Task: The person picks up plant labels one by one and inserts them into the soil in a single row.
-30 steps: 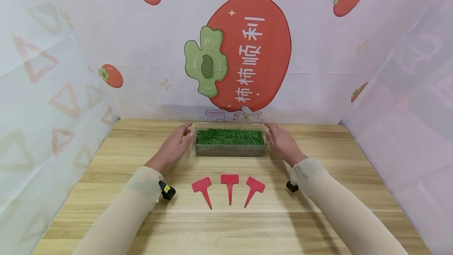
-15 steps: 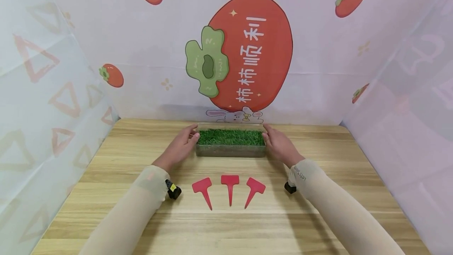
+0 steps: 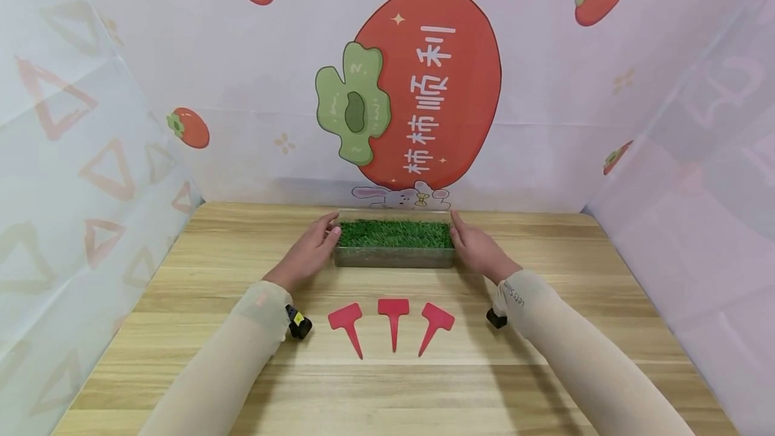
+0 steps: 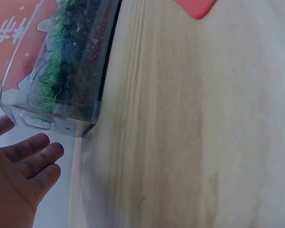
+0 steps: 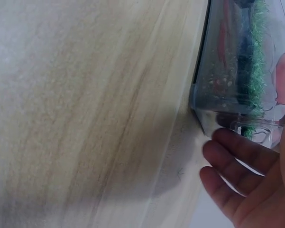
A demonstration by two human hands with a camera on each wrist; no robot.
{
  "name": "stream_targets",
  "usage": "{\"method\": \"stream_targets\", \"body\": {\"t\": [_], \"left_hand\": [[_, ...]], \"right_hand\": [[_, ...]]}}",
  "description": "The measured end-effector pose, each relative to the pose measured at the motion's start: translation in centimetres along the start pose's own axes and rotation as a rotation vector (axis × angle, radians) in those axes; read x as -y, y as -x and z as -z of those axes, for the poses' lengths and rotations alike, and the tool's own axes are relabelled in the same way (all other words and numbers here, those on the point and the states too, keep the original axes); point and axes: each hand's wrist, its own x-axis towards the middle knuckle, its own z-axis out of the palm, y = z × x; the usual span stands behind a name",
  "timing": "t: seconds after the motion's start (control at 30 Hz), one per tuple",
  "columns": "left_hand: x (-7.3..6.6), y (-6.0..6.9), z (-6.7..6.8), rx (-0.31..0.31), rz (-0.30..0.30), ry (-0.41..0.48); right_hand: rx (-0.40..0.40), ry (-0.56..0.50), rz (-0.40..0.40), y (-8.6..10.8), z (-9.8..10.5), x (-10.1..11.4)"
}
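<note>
Inside the clear box (image 3: 393, 259), grass (image 3: 393, 234).

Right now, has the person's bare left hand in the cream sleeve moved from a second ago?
Yes: judged against the middle red, flat, T-shaped marker on the table, the left hand shifted rightward, closer to the clear, rectangular box.

Between my matt cloth sleeves (image 3: 212, 362) I see a clear, glossy plastic box (image 3: 393, 259) with rough, bristly synthetic-looking grass (image 3: 393, 234), smooth plastic-looking markers (image 3: 393, 307), a smooth wood-grained tabletop (image 3: 393, 395) and a creased, cloth-like backdrop (image 3: 254, 73).
</note>
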Motion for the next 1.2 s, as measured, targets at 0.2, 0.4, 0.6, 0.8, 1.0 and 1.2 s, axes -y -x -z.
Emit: {"method": "stream_targets", "body": {"t": [0.2, 0.4, 0.6, 0.8, 1.0, 1.2], "left_hand": [[0.3, -0.3, -0.1, 0.024, 0.003, -0.049], [0.4, -0.7, -0.1, 0.093, 0.011, -0.083], [0.5, -0.9, -0.2, 0.13, 0.046, -0.066], [0.5, -0.8, -0.2, 0.148, 0.069, -0.057], [0.1, -0.2, 0.1, 0.147, 0.066, -0.071], [-0.1, 0.2, 0.0, 0.145, 0.067, -0.073]], "right_hand": [[0.062, 0.023, -0.03, 0.0, 0.4, 0.3], [0.123, 0.053, -0.049, 0.0, 1.0, 1.2], [0.197, 0.002, -0.061, -0.2, 1.2, 1.3], [0.217, -0.041, -0.071, -0.2, 1.2, 1.3], [0.221, -0.055, -0.051, -0.1, 1.0, 1.6], [0.192, -0.037, -0.037, 0.3, 0.9, 1.6]]}}
